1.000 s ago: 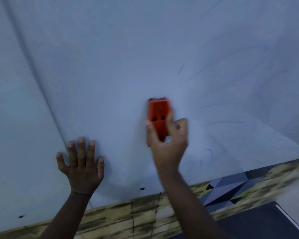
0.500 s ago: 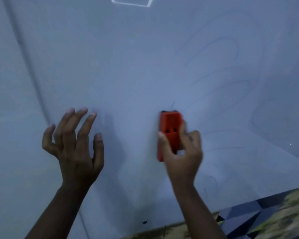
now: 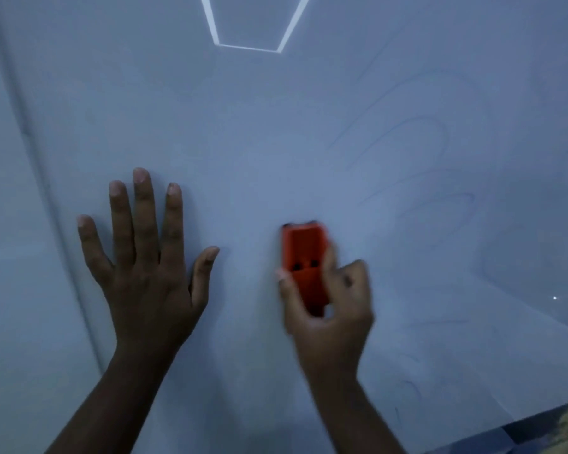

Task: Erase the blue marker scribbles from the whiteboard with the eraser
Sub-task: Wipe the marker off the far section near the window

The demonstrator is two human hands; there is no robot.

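left hand [image 3: 148, 283] flat on the whiteboard [image 3: 259, 142], fingers spread, holding nothing. right hand [image 3: 328, 309] grips the eraser [image 3: 304, 257], pressed to the board mid-wipe. scribbles [image 3: 420, 178] remain to the right; next stroke likely must sweep rightward.

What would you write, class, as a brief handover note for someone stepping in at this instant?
Left hand: open, fingers spread flat on the whiteboard.
Right hand: grips the orange eraser, pressed to the board.
Done: the area around and left of the eraser looks clean.
Left: faint blue scribbles to the right, plus small marks lower right.
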